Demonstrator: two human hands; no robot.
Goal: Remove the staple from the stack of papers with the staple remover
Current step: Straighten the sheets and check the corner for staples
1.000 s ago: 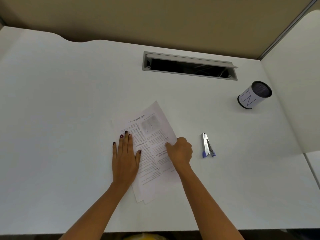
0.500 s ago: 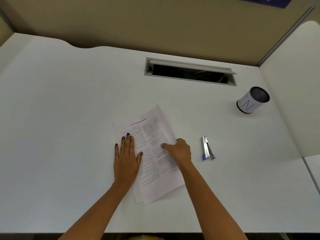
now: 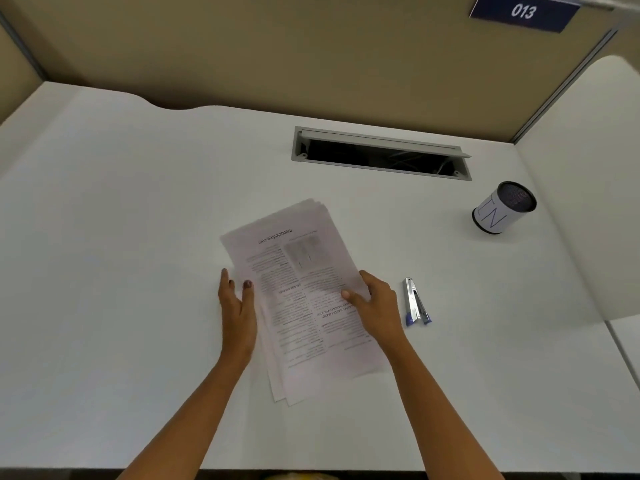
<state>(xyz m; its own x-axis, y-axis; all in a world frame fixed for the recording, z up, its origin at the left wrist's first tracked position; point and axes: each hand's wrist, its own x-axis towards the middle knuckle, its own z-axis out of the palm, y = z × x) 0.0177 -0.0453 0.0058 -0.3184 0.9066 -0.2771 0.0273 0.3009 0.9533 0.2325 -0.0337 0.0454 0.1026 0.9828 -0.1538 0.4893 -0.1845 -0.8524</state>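
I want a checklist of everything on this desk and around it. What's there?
Surface: white desk, bare apart from the things below.
Job's things: stack of papers, sheets fanned unevenly; staple remover lies on the desk beside the right hand, untouched. The staple itself is too small to see.
Clutter: mesh pen cup wrapped in white paper, far right.
Hands: left hand at the stack's left edge; right hand at its right edge, thumb on top.
Cables: dark shapes inside the open cable slot, unclear.
Surroundings: tan partition wall, blue sign reading 013.
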